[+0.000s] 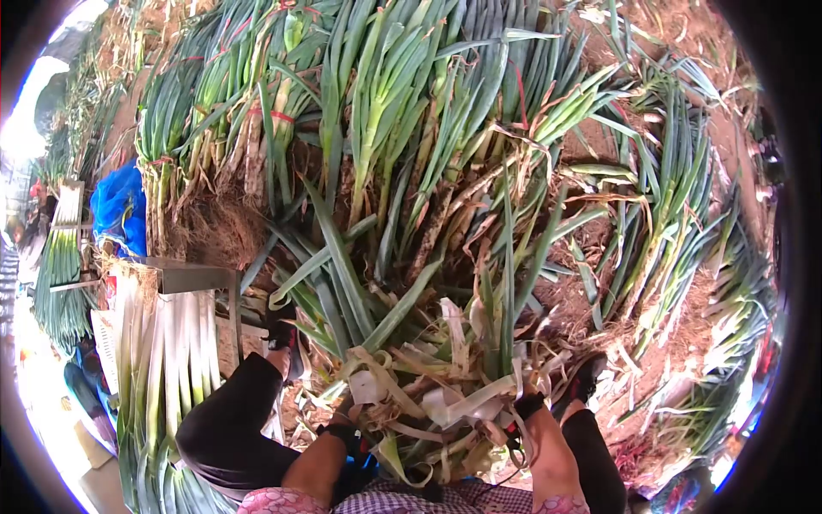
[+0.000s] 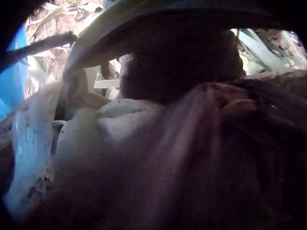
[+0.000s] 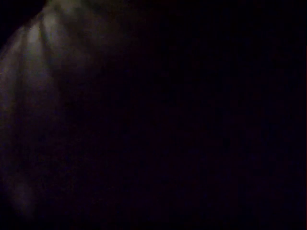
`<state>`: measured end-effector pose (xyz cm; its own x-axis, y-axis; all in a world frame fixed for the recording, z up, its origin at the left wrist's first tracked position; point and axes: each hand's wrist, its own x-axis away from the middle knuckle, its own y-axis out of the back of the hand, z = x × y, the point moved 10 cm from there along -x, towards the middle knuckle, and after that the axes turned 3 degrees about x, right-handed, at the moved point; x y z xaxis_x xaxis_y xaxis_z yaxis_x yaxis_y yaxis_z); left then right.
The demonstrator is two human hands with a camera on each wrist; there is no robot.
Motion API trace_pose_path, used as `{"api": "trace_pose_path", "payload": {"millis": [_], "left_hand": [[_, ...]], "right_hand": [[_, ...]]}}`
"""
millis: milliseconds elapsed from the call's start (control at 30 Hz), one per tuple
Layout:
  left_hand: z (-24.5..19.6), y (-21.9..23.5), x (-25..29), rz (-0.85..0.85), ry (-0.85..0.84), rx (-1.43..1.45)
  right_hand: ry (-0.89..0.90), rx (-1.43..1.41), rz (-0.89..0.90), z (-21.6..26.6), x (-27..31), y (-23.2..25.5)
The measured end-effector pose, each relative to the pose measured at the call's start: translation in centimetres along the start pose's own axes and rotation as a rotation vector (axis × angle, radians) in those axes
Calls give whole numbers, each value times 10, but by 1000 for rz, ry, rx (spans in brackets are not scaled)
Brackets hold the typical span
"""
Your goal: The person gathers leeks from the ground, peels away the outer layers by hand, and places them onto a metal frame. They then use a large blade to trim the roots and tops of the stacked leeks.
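Note:
A heap of pale, torn leek leaves (image 1: 437, 403) lies between the person's legs. At its left edge is the left hand (image 1: 345, 413), mostly covered by the leaves. The right hand (image 1: 528, 387) is at the heap's right edge, its fingers hidden among strips. Long green leaves (image 1: 342, 295) stick up behind the heap. In the left wrist view, pale leaves (image 2: 127, 115) lie close around a dark rounded shape; the fingers cannot be made out. The right wrist view is almost black, with a faint pale leaf-like surface (image 3: 36, 62) at left.
Tied leek bundles (image 1: 248, 128) stand along the back left, roots down. More leeks (image 1: 676, 214) lie at the right on soil. A metal stand (image 1: 197, 276) at the left bears whitish leeks (image 1: 171, 334), with a blue bag (image 1: 122, 206) behind. The person's feet flank the heap.

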<state>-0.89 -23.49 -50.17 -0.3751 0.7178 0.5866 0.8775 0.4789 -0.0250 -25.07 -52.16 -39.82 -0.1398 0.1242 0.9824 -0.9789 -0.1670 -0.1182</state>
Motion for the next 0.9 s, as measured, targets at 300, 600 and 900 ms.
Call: {"api": "trace_pose_path", "payload": {"millis": [300, 600, 900], "left_hand": [[-40, -3, 4, 36, -225, 79], [-158, -21, 40, 167, -522, 63], [-317, -36, -109, 198, -669, 106]], "right_hand": [[199, -47, 35, 45, 77, 26], [479, -211, 123, 56, 223, -43], [598, -276, 188, 154, 181, -112]]}}
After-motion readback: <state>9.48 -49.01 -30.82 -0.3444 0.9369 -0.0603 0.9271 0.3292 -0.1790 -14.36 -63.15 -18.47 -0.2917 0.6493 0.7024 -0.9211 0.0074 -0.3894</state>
